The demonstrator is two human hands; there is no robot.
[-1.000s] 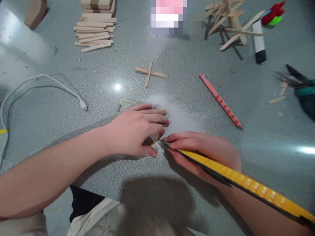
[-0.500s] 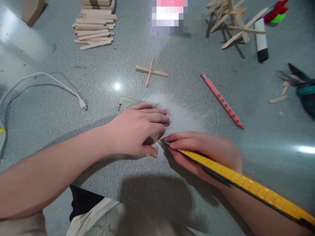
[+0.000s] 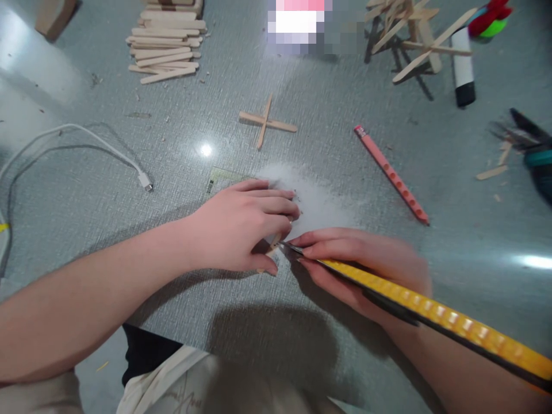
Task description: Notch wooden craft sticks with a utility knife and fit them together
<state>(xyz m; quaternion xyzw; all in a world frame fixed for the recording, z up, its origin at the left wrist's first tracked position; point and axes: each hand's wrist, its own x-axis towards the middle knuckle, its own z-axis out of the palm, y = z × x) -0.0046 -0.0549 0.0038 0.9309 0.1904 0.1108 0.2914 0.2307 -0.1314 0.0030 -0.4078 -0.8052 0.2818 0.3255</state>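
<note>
My left hand (image 3: 248,221) lies on the grey table with its fingers curved over and its thumb apart, holding down a small wooden craft stick (image 3: 272,250) that is mostly hidden beneath it. Close on its right, my right hand (image 3: 345,261) is closed around the front of a yellow utility knife (image 3: 414,302). The blade tip touches or nearly touches the stick between my left thumb and forefinger. The knife's long ridged body slants down to the right, over my right forearm. Part of a clear flat strip (image 3: 230,173) shows behind my left hand.
Two crossed craft sticks (image 3: 267,122) lie ahead, with a pile of sticks (image 3: 166,49) farther left. On the right are a pink pencil (image 3: 391,175), pliers (image 3: 537,152), a white tube (image 3: 463,69) and a stick structure (image 3: 420,40). A white cable (image 3: 107,144) curves at left.
My right hand and the knife have shifted slightly right, and the knife's rear end has swung a little upward. My left hand stays over the stick. The view has shifted slightly.
</note>
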